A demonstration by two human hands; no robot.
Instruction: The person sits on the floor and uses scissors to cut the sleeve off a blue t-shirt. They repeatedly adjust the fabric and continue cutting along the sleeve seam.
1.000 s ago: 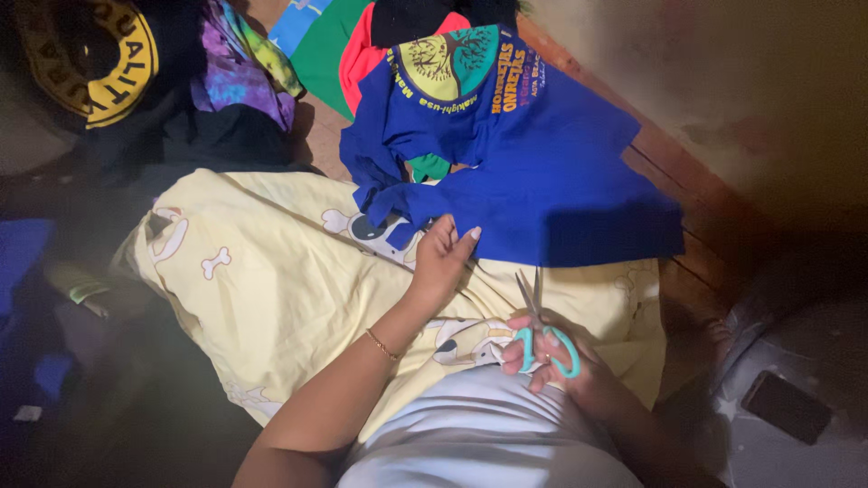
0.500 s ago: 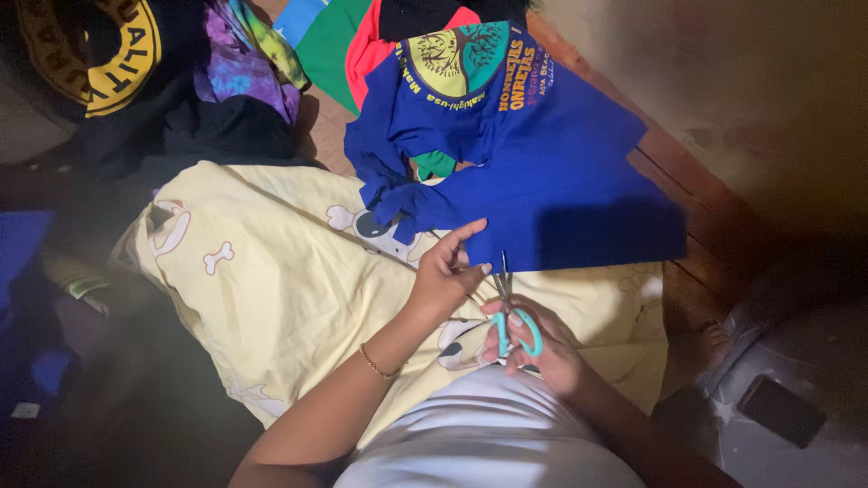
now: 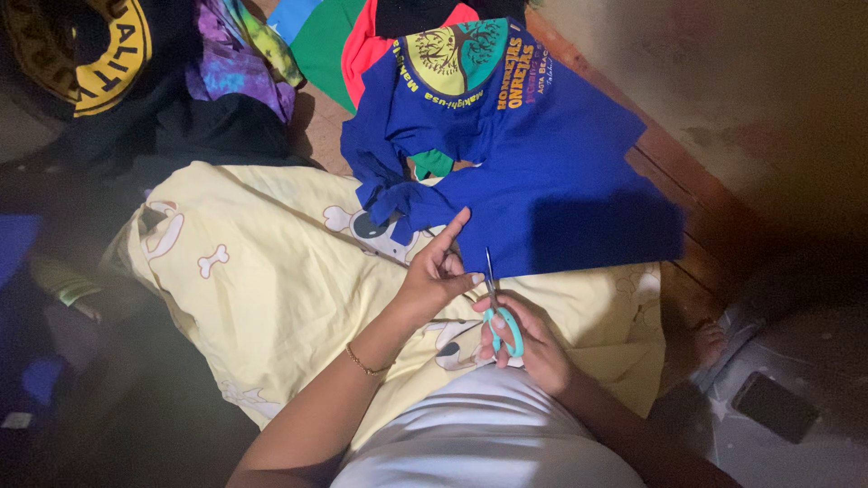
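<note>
A blue printed shirt lies spread over a pale yellow cloth with bone and dog prints that covers my lap. My right hand grips teal-handled scissors, blades pointing up at the shirt's near edge. My left hand rests just left of the blades, fingers pinching the shirt's lower edge, index finger stretched toward the blue fabric. A thin bracelet sits on my left wrist.
A heap of clothes lies beyond: black with a yellow round print, purple tie-dye, green and red pieces. A wooden floor edge runs on the right. A dark phone lies at lower right.
My right hand has brought the scissors left and up to the shirt's edge. My left hand has closed its fingers onto the fabric beside the blades.
</note>
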